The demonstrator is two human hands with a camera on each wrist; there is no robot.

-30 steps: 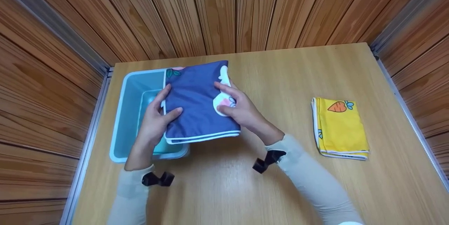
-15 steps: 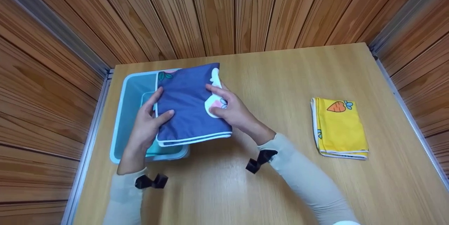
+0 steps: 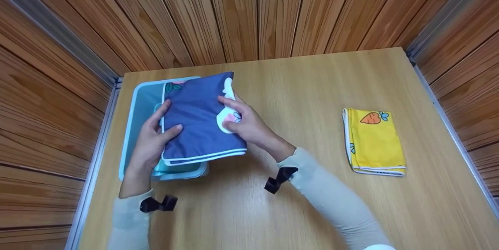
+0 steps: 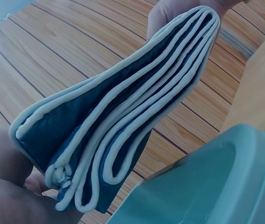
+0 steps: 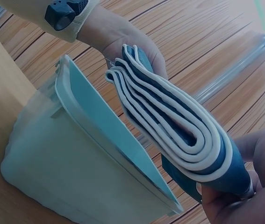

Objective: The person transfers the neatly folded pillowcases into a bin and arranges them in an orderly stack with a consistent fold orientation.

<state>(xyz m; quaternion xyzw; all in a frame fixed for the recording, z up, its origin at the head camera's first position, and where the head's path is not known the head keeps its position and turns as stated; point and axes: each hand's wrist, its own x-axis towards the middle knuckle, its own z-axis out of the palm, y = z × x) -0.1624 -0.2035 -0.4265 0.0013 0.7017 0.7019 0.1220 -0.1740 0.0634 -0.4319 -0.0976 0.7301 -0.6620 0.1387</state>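
Over the bin, three-o'clock side: folded navy cloth.
Your left grip: grasping its nine-o'clock edge.
Your right grip: grasping opposite, three o'clock.
Layers: likely soft, light; pinch all together.

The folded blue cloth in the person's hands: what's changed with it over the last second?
The left hand and right hand carried the folded blue cloth left, farther over the light-blue bin. Neither let go. The bin and the yellow cloth stayed put.
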